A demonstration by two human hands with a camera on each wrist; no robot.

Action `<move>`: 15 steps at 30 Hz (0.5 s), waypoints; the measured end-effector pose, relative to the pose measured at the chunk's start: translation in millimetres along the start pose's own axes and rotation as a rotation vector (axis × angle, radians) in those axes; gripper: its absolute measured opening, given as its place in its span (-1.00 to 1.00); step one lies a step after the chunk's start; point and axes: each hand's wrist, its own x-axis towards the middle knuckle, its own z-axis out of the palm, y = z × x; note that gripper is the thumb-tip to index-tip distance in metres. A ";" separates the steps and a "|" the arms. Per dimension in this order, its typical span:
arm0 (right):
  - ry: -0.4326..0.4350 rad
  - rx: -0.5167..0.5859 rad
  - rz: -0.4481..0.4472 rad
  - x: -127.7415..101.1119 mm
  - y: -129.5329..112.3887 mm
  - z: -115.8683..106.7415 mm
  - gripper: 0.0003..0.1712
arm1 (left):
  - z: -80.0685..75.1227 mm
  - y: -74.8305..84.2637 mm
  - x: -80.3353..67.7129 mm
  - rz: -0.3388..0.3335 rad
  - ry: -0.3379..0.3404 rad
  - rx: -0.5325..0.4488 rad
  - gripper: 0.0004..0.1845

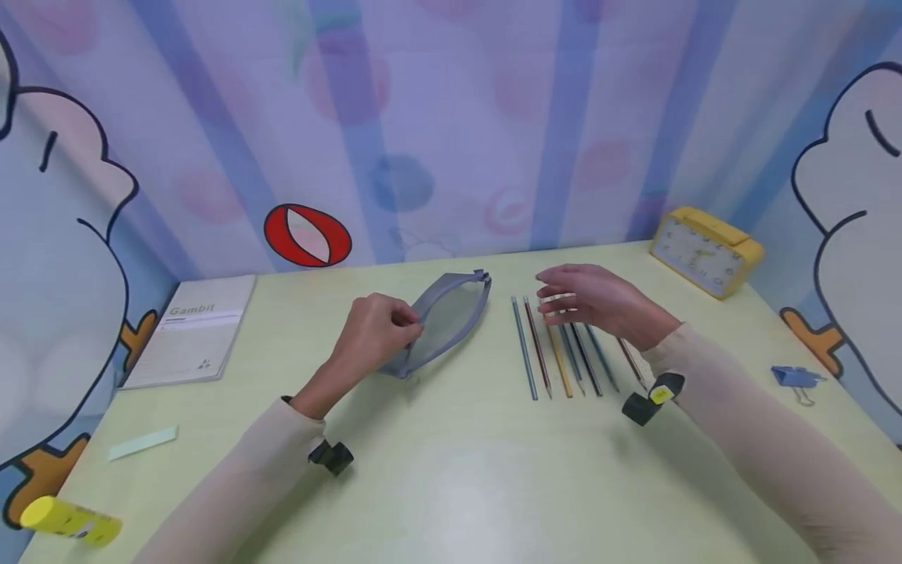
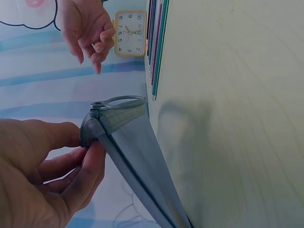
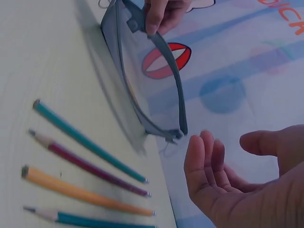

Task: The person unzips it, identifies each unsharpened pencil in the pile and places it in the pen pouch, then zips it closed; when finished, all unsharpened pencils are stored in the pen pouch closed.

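A grey mesh pencil case (image 1: 444,321) stands on its edge on the pale green table (image 1: 451,486), its zipper mouth gaping. My left hand (image 1: 412,321) pinches the case's rim at its near end, thumb and fingers (image 2: 90,156) closed on the grey trim (image 2: 88,130). Several coloured pencils (image 1: 564,352) lie side by side to the right of the case. My right hand (image 1: 560,294) hovers over their far ends, fingers relaxed and slightly bent, holding nothing (image 3: 209,161). In the right wrist view the case (image 3: 137,85) stands beyond the pencils (image 3: 85,180).
A grey booklet (image 1: 193,329) lies at the far left, and a yellow alarm clock (image 1: 705,251) stands at the back right corner. A blue binder clip (image 1: 792,377) lies at the right edge. Near the front left are a yellow tube (image 1: 66,521) and a pale green strip (image 1: 143,442).
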 end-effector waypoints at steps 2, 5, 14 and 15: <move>0.005 -0.063 -0.009 -2.6 2.2 -4.9 -0.43 | -0.6 1.0 0.7 -0.002 0.002 0.001 -0.86; 0.001 -0.162 -0.035 -6.0 8.0 -10.7 -0.42 | -1.4 1.7 0.9 -0.003 0.002 -0.007 -0.86; -0.031 -0.351 -0.052 -9.4 29.6 -18.7 -0.32 | -1.6 0.4 0.4 -0.019 -0.002 -0.010 -0.86; -0.029 -0.382 -0.054 -9.5 31.6 -19.4 -0.31 | -1.7 0.3 0.2 -0.022 -0.001 -0.010 -0.86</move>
